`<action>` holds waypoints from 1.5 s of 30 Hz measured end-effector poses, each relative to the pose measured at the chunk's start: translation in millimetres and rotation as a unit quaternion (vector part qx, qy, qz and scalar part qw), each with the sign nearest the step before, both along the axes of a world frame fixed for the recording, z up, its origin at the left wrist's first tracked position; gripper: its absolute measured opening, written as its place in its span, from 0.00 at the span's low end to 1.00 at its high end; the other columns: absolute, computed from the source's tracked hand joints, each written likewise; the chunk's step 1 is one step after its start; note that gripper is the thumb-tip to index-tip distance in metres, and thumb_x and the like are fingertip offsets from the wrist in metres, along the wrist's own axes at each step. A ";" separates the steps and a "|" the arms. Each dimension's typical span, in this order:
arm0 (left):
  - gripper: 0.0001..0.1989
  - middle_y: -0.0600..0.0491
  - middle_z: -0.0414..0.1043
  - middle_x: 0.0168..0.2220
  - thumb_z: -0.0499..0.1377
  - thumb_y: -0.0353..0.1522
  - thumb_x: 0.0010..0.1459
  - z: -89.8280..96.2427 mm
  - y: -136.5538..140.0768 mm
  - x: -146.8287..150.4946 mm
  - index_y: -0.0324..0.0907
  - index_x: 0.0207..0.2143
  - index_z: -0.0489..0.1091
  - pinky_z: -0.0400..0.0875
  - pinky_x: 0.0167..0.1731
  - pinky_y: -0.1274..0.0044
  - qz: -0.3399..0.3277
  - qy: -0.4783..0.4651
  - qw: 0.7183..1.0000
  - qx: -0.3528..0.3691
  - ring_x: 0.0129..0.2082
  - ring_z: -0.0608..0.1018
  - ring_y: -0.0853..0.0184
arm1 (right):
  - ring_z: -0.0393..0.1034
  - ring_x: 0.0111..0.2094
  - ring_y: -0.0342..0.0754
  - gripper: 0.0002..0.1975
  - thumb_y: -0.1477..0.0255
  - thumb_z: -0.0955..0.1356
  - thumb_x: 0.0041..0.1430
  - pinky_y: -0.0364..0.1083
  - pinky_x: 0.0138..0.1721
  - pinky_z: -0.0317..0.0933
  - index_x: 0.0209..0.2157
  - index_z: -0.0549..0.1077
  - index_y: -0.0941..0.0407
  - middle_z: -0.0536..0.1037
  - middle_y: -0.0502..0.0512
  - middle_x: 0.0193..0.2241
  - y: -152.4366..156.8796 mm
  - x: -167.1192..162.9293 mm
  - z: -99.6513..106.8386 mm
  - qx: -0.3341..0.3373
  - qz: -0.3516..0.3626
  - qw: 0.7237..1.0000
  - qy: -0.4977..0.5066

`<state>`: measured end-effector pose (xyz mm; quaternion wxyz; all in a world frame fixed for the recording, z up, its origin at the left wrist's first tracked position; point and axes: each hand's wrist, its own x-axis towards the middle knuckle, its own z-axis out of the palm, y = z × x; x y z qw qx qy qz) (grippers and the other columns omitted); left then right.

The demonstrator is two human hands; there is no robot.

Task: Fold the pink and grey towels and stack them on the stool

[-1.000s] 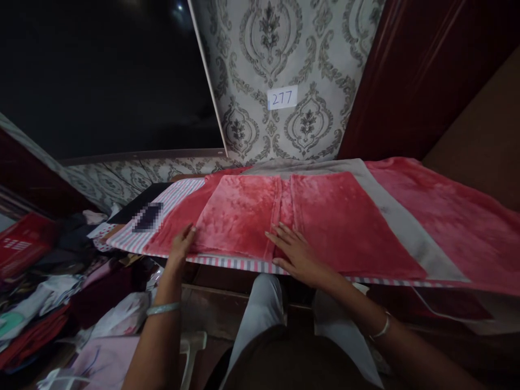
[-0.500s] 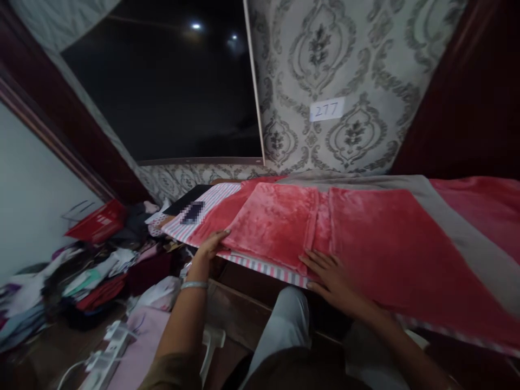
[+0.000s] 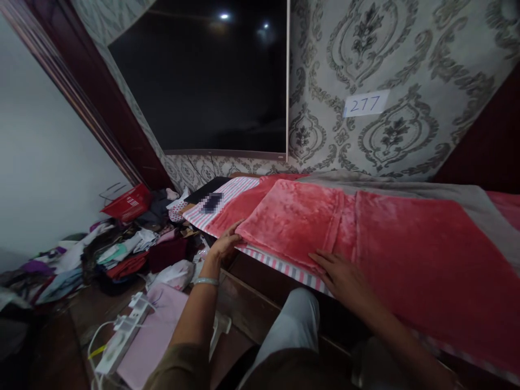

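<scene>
A plush red blanket [image 3: 422, 254] lies along a long surface, with a folded section [image 3: 298, 216] on its left half. My left hand [image 3: 226, 244] touches the near left corner of that fold, its fingers stretched out along the edge. Near the fold's front right corner, my right hand [image 3: 341, 276] rests with extended fingers on the plush cloth. Beneath the blanket, a striped cloth [image 3: 280, 264] shows along the front edge. A blurred dark object [image 3: 212, 203] sits on the striped cloth at the left end.
A large dark television [image 3: 211, 81] hangs on the patterned wall, beside a paper marked 277 [image 3: 365, 104]. Heaped clothes [image 3: 125, 265] and a red basket [image 3: 127, 203] occupy the floor at left. A white power strip [image 3: 124, 333] with cables lies nearer me.
The view has shifted left, so the scene sits further right. Both hands stay at the fold's front edge; the right fingers look more drawn together. The blanket's fold looks much the same.
</scene>
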<state>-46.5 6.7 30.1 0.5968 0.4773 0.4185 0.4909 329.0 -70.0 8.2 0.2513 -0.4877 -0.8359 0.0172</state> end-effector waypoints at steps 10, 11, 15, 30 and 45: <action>0.20 0.51 0.76 0.37 0.68 0.34 0.51 -5.4 3.9 -3.0 0.39 0.46 0.71 0.79 0.39 0.70 0.022 -0.071 0.997 0.012 0.32 0.79 0.67 | 0.77 0.48 0.56 0.19 0.68 0.60 0.68 0.56 0.47 0.72 0.52 0.79 0.52 0.81 0.61 0.49 7.2 7.1 -15.2 0.031 0.014 0.997 0.069; 0.20 0.51 0.76 0.36 0.69 0.33 0.50 -4.8 4.0 -2.4 0.39 0.46 0.71 0.79 0.38 0.71 0.027 -0.067 0.997 0.012 0.32 0.79 0.67 | 0.77 0.47 0.56 0.19 0.68 0.60 0.68 0.55 0.47 0.72 0.51 0.79 0.52 0.81 0.61 0.48 7.5 7.4 -16.2 0.032 0.016 0.997 0.075; 0.24 0.55 0.73 0.33 0.73 0.33 0.44 0.6 3.3 -0.5 0.40 0.43 0.70 0.78 0.33 0.74 0.030 -0.043 0.999 0.014 0.30 0.78 0.69 | 0.77 0.45 0.55 0.19 0.70 0.59 0.67 0.55 0.46 0.72 0.50 0.79 0.53 0.82 0.61 0.45 8.2 8.5 -19.9 0.046 0.026 0.995 0.090; 0.13 0.56 0.72 0.25 0.67 0.41 0.49 18.1 24.1 -3.1 0.43 0.31 0.73 0.65 0.30 0.77 0.069 0.309 0.931 0.183 0.27 0.71 0.67 | 0.78 0.41 0.55 0.19 0.68 0.58 0.68 0.52 0.42 0.73 0.47 0.78 0.54 0.82 0.60 0.41 13.7 18.5 -19.4 0.072 0.006 0.989 0.128; 0.04 0.51 0.69 0.31 0.58 0.30 0.56 -23.1 -17.8 0.8 0.47 0.30 0.65 0.66 0.42 0.71 0.234 0.380 0.862 0.239 0.34 0.73 0.60 | 0.78 0.45 0.55 0.19 0.67 0.59 0.68 0.53 0.45 0.73 0.48 0.79 0.54 0.81 0.63 0.46 4.7 14.6 -14.2 0.020 0.033 0.996 0.080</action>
